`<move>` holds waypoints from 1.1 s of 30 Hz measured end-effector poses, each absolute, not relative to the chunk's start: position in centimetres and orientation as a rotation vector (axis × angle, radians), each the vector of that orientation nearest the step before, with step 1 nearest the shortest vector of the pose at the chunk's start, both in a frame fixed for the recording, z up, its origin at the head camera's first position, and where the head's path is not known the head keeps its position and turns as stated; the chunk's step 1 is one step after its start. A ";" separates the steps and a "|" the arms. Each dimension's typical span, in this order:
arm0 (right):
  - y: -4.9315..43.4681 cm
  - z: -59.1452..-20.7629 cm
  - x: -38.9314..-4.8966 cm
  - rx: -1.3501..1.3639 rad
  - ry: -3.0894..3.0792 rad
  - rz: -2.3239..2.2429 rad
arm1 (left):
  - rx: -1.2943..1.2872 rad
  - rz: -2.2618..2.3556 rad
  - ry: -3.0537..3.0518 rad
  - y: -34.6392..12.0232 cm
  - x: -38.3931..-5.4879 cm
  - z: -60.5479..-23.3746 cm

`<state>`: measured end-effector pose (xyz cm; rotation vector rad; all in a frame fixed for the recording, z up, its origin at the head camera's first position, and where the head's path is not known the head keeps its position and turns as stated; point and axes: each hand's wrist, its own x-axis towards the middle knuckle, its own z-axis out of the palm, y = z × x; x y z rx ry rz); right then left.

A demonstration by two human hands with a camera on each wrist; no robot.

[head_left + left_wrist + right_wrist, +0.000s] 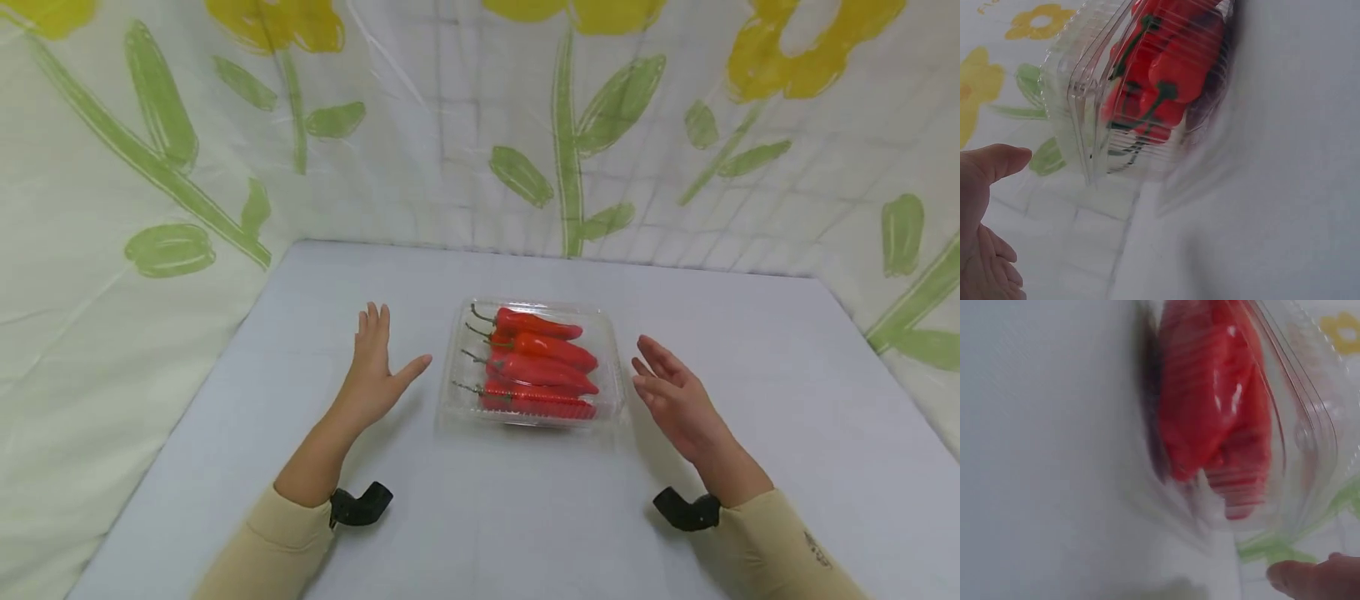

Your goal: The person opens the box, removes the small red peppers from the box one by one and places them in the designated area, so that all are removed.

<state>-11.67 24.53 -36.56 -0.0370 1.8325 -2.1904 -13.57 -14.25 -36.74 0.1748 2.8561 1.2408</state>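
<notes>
A person's two bare hands flank a clear plastic box of red peppers on a white table, the left hand on one side and the right hand on the other, both apart from it. The left fingers are straight and point away from the person, with the thumb spread wide toward the near side of the box. The right fingers, slightly bent and loosely parted, angle inward, palm turned toward the box. The box sits between the hands, around the middle of the table. Inside, the peppers lie in a row from front to back, green stems to the left and tips to the right. The left wrist view shows the stem ends through ribbed plastic, a thumb near the rim; the right wrist view, blurred, shows the red tips, with a finger low in the corner. Pale sleeves cover the forearms, and a black fitting juts from each cuff. Behind the table hangs a white curtain printed with yellow flowers and green leaves.
</notes>
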 end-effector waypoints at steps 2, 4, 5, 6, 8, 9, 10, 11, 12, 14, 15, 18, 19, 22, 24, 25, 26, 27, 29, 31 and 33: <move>24.0 -37.1 -10.6 -0.019 1.773 -2.252 | 0.153 1.306 2.774 -14.0 -13.1 -37.2; 23.6 -37.7 -9.7 -0.005 1.762 -2.285 | 0.135 1.357 2.715 -13.7 -12.7 -37.5; 23.3 -38.0 -9.3 0.006 1.764 -2.292 | 0.130 1.383 2.691 -13.6 -12.6 -37.6; 23.1 -38.2 -8.9 0.014 1.770 -2.294 | 0.124 1.404 2.672 -13.5 -12.4 -37.7; 22.9 -38.6 -8.4 0.018 1.784 -2.290 | 0.111 1.449 2.639 -13.2 -12.1 -37.8; 22.8 -38.7 -8.2 0.011 1.791 -2.285 | 0.104 1.470 2.623 -13.0 -12.0 -37.8; 22.7 -38.7 -8.0 0.007 1.799 -2.281 | 0.110 1.491 2.608 -12.8 -11.8 -37.9; 22.7 -38.7 -7.8 0.002 1.805 -2.280 | 0.115 1.518 2.586 -12.5 -11.6 -37.9; 22.6 -38.6 -7.7 -0.003 1.805 -2.285 | 0.127 1.546 2.561 -12.3 -11.4 -37.9; 22.5 -38.4 -7.6 -0.005 1.805 -2.288 | 0.151 1.615 2.502 -11.7 -11.1 -38.0; 22.4 -38.3 -7.6 0.003 1.808 -2.290 | 0.168 1.654 2.469 -11.5 -10.9 -38.1; 22.1 -38.1 -7.7 0.052 1.822 -2.300 | 0.219 1.764 2.363 -10.8 -10.5 -38.4; 21.9 -38.1 -7.7 0.065 1.823 -2.304 | 0.234 1.797 2.326 -10.6 -10.4 -38.6; 21.5 -38.3 -7.6 0.090 1.824 -2.347 | 0.308 1.872 2.232 -10.2 -10.1 -39.1; 21.5 -38.6 -7.6 0.060 1.809 -2.386 | 0.372 1.906 2.182 -10.0 -10.1 -39.4; 21.5 -38.8 -7.6 0.029 1.795 -2.408 | 0.392 1.916 2.168 -9.9 -10.0 -39.5; 21.6 -39.0 -7.7 -0.014 1.776 -2.431 | 0.410 1.920 2.163 -9.9 -10.0 -39.6; 21.7 -39.2 -7.7 -0.068 1.749 -2.457 | 0.423 1.922 2.160 -9.8 -9.9 -39.6; 22.0 -39.7 -7.8 -0.187 1.686 -2.497 | 0.434 1.923 2.162 -9.8 -9.8 -39.7; 22.2 -40.1 -7.8 -0.287 1.624 -2.520 | 0.436 1.921 2.173 -9.7 -9.8 -39.7; 22.4 -40.4 -7.9 -0.355 1.587 -2.527 | 0.446 1.921 2.172 -9.7 -9.7 -39.7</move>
